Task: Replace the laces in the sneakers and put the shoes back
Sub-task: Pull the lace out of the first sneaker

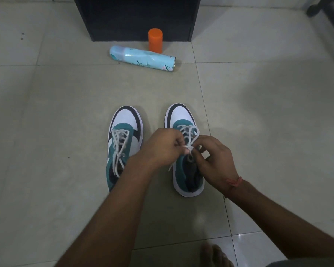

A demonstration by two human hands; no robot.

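Standing side by side at the centre of the frame, toes pointing to the top edge, two sneakers rest on pale glossy floor tiles [46, 112] crossed by thin grout lines. The left sneaker [123, 143] has a smooth white toe cap edged in black, a matte teal panel around the eyelets and a white rubber sole; its white lace [119, 149] is a soft woven cord criss-crossing up the tongue, with the loose ends lying over the dark opening. The person's left forearm crosses its heel and hides it.

To its right, the left hand [163, 146] has its fingers curled, thumb and forefinger pinching a strand of the right sneaker's lace [189, 135] at the knot. The right sneaker [183, 170] shows the same white toe, teal collar and dark lining, and its middle is covered by both hands. The right hand [217, 160] pinches the same lace from the other side, fingers bent tight around it; exactly how the strands cross between the fingertips is too small to make out. A red thread band [234, 183] circles the right wrist.

Higher up in the middle, a light blue metal spray can [143, 57] lies on its side, dented, and its print cannot be read. Just behind it stands an orange plastic cylindrical cap [155, 40], in front of a dark cabinet [135, 16] cut off by the top edge. A black chair base [330, 14] is cropped at the upper right, and blurred bare toes [215, 255] sit at the bottom edge.
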